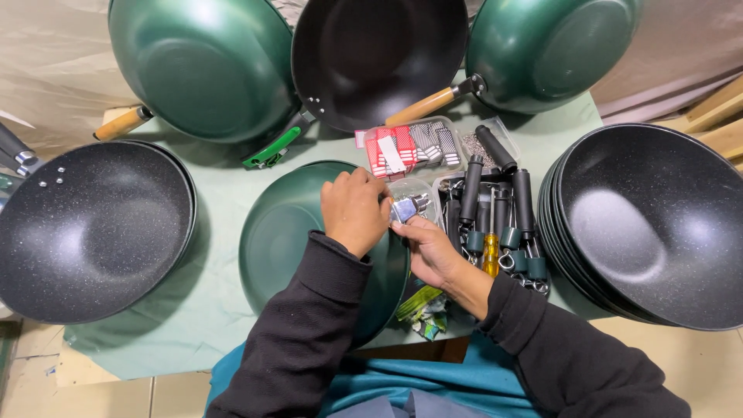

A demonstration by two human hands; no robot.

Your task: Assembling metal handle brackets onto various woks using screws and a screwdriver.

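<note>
- I see left hand (354, 210) fingers curled, pinching a small metal fitting (408, 207).
- Right hand (433, 251) fingers closed beneath it.
- Green wok (286, 232) under; tool tray (495, 224) crowds just right.

Bright, even light falls from overhead — soft white glare sits on the upturned green pans (203, 66) at the table's (193, 306) far edge and on the speckled black pan (654, 220) at its right edge. Shadows are short and soft. The focus is sharp at centre — the wide lens bows the edges.
</note>
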